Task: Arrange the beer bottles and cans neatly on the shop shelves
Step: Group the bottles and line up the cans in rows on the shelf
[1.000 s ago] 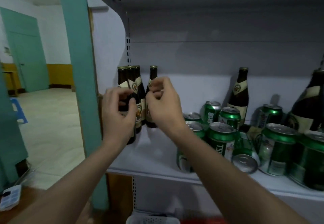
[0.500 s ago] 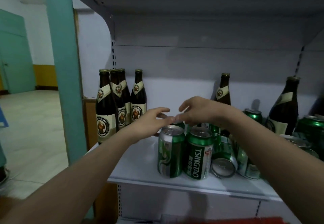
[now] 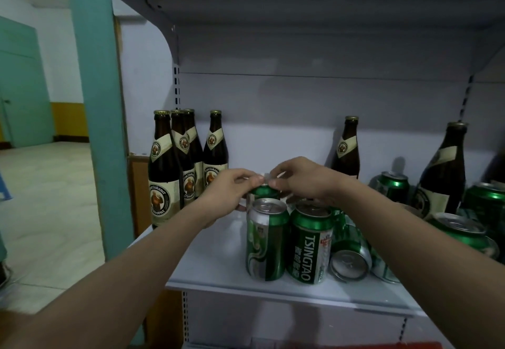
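Item: Tsingtao can (image 3: 263, 191), frame centre, gripped at its rim by my left hand (image 3: 224, 194) and right hand (image 3: 303, 178) fingers; I'd lift straight, sparing neighbouring cans.

"TSINGTAO" on green can (image 3: 310, 247), "Franziskaner Weissbier" on bottle (image 3: 163, 176)

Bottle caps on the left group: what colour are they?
Gold, seen in the head view on the bottle caps.

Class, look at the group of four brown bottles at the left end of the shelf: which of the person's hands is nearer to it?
Left. The left hand is just right of the four brown bottles, at label height. The right hand is farther right, beyond a green can that both hands meet over.
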A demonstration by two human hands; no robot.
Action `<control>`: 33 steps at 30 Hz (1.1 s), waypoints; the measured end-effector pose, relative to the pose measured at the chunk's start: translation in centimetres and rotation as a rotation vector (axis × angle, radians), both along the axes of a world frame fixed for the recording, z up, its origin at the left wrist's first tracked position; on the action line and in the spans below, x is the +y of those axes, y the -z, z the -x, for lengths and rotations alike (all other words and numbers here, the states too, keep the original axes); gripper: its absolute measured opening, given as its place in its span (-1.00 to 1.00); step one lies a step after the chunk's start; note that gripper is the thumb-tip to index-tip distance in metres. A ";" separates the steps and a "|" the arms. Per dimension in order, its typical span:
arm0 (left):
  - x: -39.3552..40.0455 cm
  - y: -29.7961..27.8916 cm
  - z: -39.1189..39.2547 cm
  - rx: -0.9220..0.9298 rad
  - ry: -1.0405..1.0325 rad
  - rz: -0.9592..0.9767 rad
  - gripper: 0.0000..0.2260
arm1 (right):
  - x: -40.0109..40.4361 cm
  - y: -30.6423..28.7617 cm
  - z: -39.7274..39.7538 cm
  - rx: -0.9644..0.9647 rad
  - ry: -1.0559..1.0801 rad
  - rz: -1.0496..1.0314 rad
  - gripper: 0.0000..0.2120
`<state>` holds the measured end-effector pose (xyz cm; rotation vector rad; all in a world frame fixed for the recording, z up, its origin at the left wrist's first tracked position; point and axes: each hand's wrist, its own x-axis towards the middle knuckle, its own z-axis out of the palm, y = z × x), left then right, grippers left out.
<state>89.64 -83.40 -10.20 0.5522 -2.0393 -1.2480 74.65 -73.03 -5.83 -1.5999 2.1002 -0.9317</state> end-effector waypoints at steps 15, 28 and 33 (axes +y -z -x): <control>5.1 -10.1 2.9 0.324 -0.004 0.178 -0.65 | 5.4 -5.4 1.4 -0.141 -0.061 0.575 -0.43; 18.6 -9.9 14.6 0.136 0.430 0.301 -0.29 | 22.5 -3.0 9.1 -0.087 0.352 0.820 -0.33; 24.3 -7.9 19.2 0.093 0.433 0.368 -0.20 | 28.6 -1.1 11.9 -0.036 0.474 0.778 -0.45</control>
